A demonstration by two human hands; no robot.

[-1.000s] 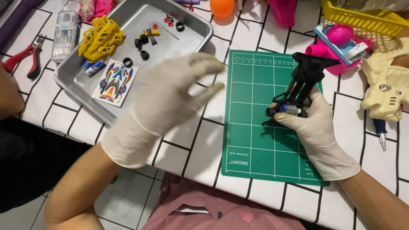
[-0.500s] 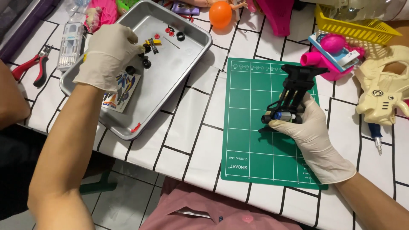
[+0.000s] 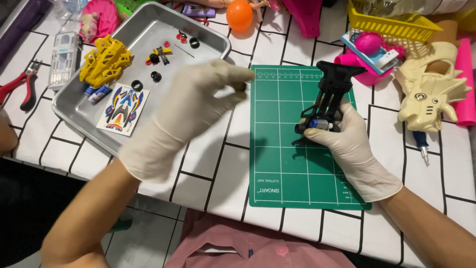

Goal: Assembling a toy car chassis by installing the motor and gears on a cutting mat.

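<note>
Toy car chassis (image 3: 327, 101) assembly on a green cutting mat (image 3: 282, 164).
Right hand (image 3: 347, 144) clamps the chassis mid-mat; left hand (image 3: 183, 111), fingertips pinched on a small dark part, hovers off the mat's left edge.

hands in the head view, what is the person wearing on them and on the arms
Both the left hand and the right hand wear thin, off-white disposable gloves that cover the fingers and end in a rolled cuff just past the wrist. The forearms beyond the cuffs are bare, with no sleeves, watch or markings visible.

Black toy car chassis (image 3: 327, 101) lies lengthwise on the green cutting mat (image 3: 287, 164).
</note>
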